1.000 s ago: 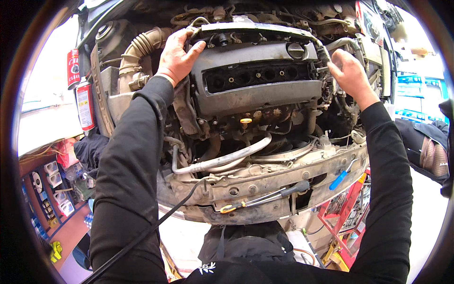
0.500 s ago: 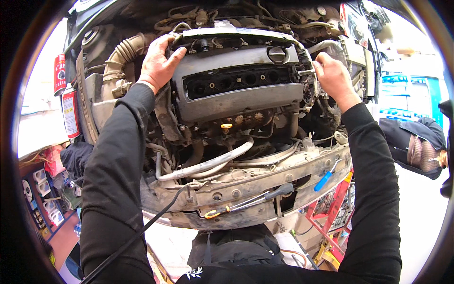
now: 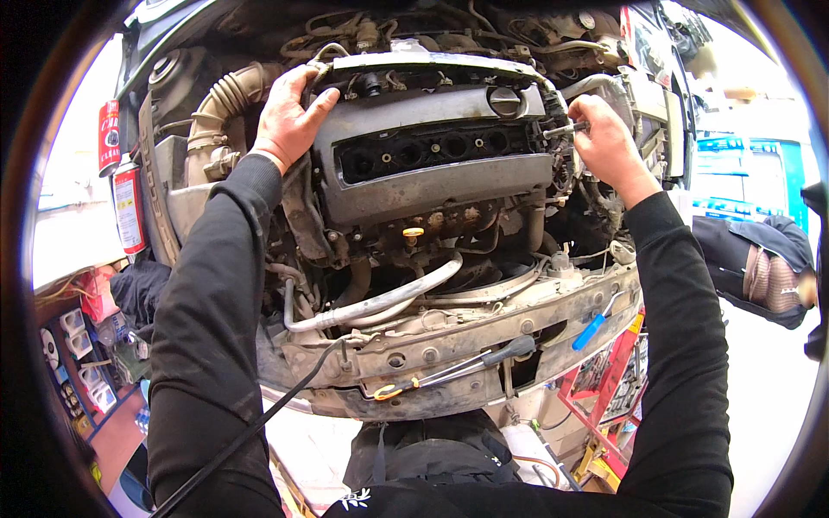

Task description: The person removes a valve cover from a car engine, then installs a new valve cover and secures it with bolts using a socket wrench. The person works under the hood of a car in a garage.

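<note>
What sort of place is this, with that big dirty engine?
Probably a car repair workshop: the engine sits exposed, a blue-handled tool lies on the dirty front beam, and a red-and-white spray can is off to the left.

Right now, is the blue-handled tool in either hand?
No, the blue-handled tool lies on the car's front beam, away from both the left hand and the right hand.

Head-worn fisheye, left of a pair. From above my chest [image 3: 414,502], it looked down and forward, near, between my black-sleeved forearms [image 3: 207,328]; valve cover [image 3: 436,192] lay upper-centre, radiator support [image 3: 466,344] below, straight edges bent toward the rim.
</note>
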Motion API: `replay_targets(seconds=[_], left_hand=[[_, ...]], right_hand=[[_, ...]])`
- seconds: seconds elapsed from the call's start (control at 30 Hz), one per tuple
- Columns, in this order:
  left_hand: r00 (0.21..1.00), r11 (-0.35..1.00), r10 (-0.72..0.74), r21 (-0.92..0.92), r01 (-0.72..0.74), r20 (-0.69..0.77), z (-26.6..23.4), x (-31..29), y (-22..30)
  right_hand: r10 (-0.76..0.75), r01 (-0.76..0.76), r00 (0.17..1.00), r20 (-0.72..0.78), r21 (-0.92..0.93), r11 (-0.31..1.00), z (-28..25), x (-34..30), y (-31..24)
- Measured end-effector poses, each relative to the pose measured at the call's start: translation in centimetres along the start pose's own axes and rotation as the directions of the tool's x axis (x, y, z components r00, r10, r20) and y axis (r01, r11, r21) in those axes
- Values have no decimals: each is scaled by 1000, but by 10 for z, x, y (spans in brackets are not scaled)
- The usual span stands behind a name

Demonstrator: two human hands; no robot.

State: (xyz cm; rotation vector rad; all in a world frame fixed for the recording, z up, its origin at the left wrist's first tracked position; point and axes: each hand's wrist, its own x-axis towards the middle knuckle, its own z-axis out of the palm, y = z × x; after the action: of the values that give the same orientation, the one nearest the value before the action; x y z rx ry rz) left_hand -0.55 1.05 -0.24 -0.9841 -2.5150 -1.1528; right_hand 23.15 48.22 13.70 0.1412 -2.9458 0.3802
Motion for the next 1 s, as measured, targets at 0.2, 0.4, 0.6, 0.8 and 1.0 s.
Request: replay_targets(seconds=[0.2,0.4,0.6,0.8,1.0], left_hand=[[1000,1000,-18,22,18,8,0,-1,1],[999,998,-38,-40,39,13,2,0,-2],[999,998,-37,-44,37,1,3,-1,-2],[1000,1000,-3,-31,3,-10,3,0,-2],[999,999,-35,-40,35,4,3,0,0]], right_hand=[[247,-236,964,97,-114,965,2,-4,9],[93,-91,995,24,-73,993,3,-3,6],[139,-139,989,51,-8,990,-1,-5,6],[63,-61,997,-37,53,997,-7,-3,-24],[-25,34,999,-35,265,964,27,12,-92]])
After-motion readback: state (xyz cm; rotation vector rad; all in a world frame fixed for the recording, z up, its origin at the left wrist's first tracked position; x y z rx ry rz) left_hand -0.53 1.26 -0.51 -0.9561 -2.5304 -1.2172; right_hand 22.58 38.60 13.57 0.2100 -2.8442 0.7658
